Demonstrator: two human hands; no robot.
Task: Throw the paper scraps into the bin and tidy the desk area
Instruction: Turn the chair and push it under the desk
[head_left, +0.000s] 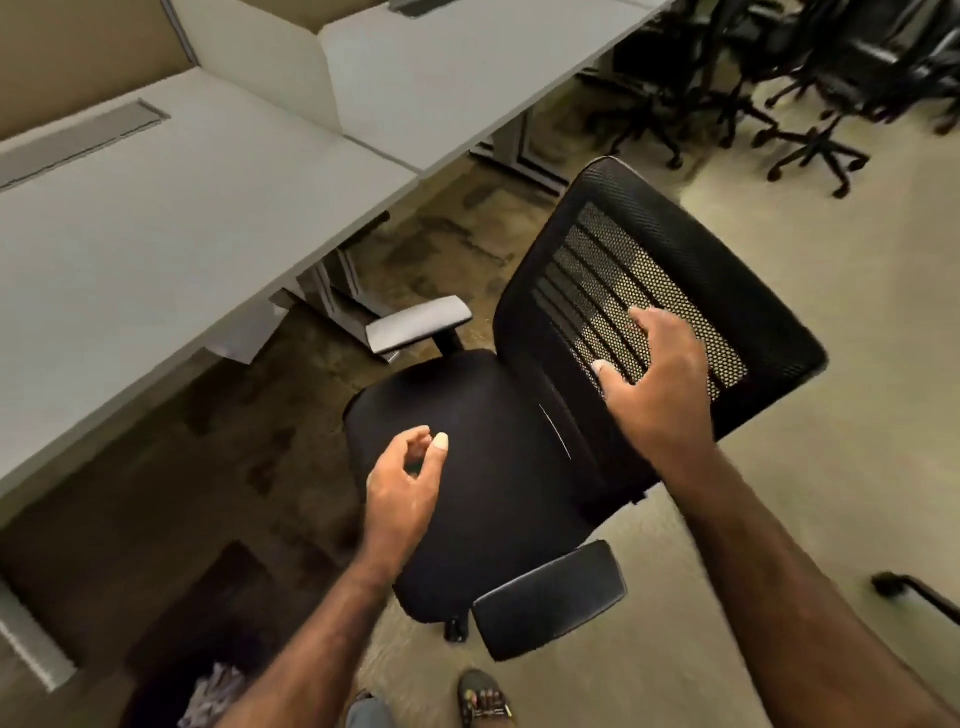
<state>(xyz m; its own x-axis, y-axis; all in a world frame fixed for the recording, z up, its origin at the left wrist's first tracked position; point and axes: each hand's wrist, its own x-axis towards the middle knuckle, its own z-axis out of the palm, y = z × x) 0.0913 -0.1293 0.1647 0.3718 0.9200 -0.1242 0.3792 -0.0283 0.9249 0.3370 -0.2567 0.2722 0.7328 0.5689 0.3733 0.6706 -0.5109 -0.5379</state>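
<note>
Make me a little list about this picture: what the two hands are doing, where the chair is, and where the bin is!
left hand: over the chair seat, fingers loosely curled, holding nothing
right hand: open, fingers spread at the mesh backrest
chair: black, on wheels, pulled out from the desk, seat empty
armrests: one near the desk, one near the person
bin: bottom left, dark, with crumpled paper inside
desk top: no scraps visible
far corner: more black chairs grouped together
</note>
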